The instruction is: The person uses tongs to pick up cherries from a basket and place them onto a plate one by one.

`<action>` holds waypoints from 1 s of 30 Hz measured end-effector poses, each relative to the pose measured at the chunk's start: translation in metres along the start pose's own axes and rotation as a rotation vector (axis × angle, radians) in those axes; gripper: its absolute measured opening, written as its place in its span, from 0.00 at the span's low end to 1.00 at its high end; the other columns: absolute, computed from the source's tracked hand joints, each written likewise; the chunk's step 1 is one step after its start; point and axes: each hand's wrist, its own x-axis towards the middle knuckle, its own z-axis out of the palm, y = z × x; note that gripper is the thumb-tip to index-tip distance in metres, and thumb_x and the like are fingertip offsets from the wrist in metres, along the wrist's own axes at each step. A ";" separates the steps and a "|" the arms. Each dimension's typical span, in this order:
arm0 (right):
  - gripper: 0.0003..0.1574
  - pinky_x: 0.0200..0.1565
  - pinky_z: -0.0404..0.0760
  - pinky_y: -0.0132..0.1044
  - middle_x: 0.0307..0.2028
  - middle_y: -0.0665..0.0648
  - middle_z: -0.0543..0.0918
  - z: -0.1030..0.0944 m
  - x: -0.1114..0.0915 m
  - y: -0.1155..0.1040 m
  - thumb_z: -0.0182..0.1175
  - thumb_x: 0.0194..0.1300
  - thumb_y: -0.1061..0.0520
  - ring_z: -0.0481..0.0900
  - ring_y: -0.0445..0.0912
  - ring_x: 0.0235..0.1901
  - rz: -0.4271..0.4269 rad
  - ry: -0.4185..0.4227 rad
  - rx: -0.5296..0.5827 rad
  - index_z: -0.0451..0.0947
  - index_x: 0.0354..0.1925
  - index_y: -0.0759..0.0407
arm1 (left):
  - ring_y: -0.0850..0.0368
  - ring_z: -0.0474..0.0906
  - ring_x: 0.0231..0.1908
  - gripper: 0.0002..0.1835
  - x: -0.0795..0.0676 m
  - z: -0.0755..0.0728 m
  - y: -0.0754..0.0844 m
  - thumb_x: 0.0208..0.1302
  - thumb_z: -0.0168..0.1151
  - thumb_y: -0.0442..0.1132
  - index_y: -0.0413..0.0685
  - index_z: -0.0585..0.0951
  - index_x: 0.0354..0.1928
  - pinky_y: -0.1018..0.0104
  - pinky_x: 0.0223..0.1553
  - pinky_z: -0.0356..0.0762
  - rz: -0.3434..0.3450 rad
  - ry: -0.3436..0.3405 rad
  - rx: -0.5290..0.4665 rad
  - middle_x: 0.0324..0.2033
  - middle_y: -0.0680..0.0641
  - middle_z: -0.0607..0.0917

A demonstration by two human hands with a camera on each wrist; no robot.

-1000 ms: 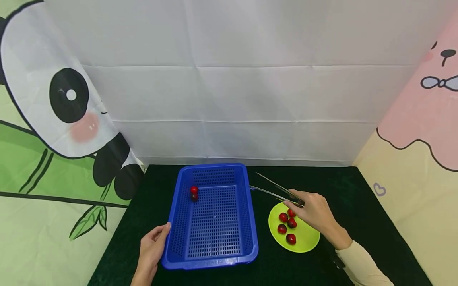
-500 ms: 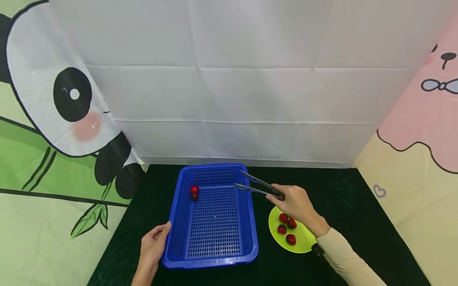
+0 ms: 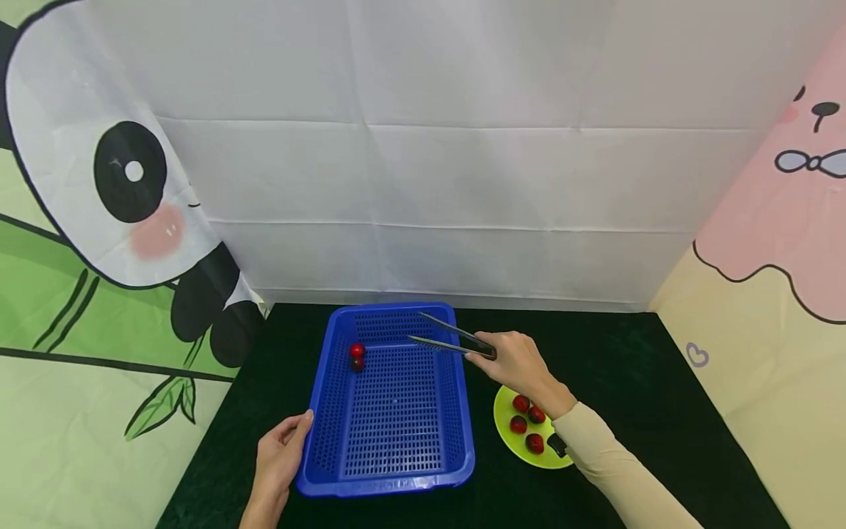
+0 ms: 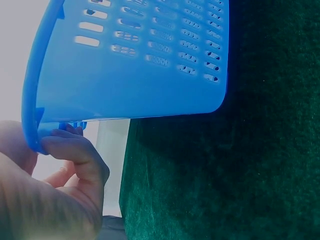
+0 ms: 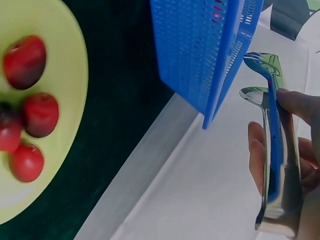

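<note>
In the head view, my left hand point(image 3: 279, 455) holds the near-left rim of a blue plastic basket point(image 3: 395, 433). The left wrist view shows fingers curled about the basket point(image 4: 135, 85) rim. My right hand point(image 3: 518, 364) grips metal tongs point(image 3: 465, 347), whose spread tips hang over the basket's far right part. No fruit shows between those tips; in the right wrist view the tongs point(image 5: 280, 190) have one fork-like end. Two small red cherry-like fruits point(image 3: 357, 357) lie in the basket, by its left wall. Several more fruits point(image 3: 534, 443) sit on a lime-green plate point(image 3: 562, 460).
A dark green cloth point(image 3: 628, 382) covers the table. Behind it hangs a white sheet point(image 3: 463, 176). Printed curtains stand at the sides, a panda point(image 3: 99, 169) on the left and a pink figure point(image 3: 780, 220) on the right. The right forearm passes over the plate's right side.
My right hand has carried the spread tongs leftward, from beside the plate to above the basket. My left hand and the basket have stayed in place.
</note>
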 end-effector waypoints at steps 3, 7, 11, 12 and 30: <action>0.23 0.17 0.62 0.28 0.17 0.45 0.73 0.005 0.009 -0.005 0.73 0.65 0.52 0.63 0.33 0.14 -0.003 -0.019 -0.006 0.85 0.52 0.67 | 0.58 0.85 0.38 0.34 0.000 -0.001 0.000 0.77 0.53 0.61 0.35 0.76 0.64 0.64 0.38 0.81 0.003 0.000 0.001 0.49 0.38 0.87; 0.24 0.16 0.59 0.27 0.15 0.45 0.69 0.013 0.019 -0.010 0.72 0.67 0.51 0.60 0.34 0.12 0.005 -0.073 -0.018 0.85 0.53 0.66 | 0.58 0.85 0.38 0.34 0.000 0.000 0.000 0.77 0.53 0.61 0.36 0.76 0.64 0.65 0.38 0.81 -0.001 0.006 0.007 0.50 0.37 0.86; 0.22 0.16 0.59 0.27 0.16 0.44 0.69 0.020 0.028 -0.015 0.71 0.67 0.51 0.60 0.34 0.12 -0.004 -0.104 -0.024 0.86 0.51 0.65 | 0.57 0.85 0.38 0.34 0.000 0.000 0.001 0.77 0.53 0.60 0.35 0.76 0.63 0.65 0.38 0.81 0.002 0.004 0.001 0.50 0.36 0.86; 0.21 0.16 0.59 0.26 0.16 0.45 0.70 0.022 0.031 -0.016 0.71 0.67 0.51 0.61 0.34 0.12 -0.010 -0.108 -0.028 0.86 0.51 0.65 | 0.57 0.85 0.38 0.33 -0.001 0.001 0.001 0.77 0.53 0.60 0.35 0.76 0.63 0.65 0.37 0.81 0.001 0.005 0.002 0.49 0.36 0.86; 0.23 0.16 0.52 0.27 0.15 0.44 0.64 0.054 0.065 -0.035 0.71 0.67 0.49 0.54 0.34 0.11 -0.011 -0.199 -0.088 0.87 0.52 0.64 | 0.58 0.84 0.39 0.35 -0.002 -0.001 0.001 0.76 0.54 0.63 0.37 0.76 0.64 0.64 0.39 0.80 -0.014 -0.012 0.007 0.51 0.36 0.85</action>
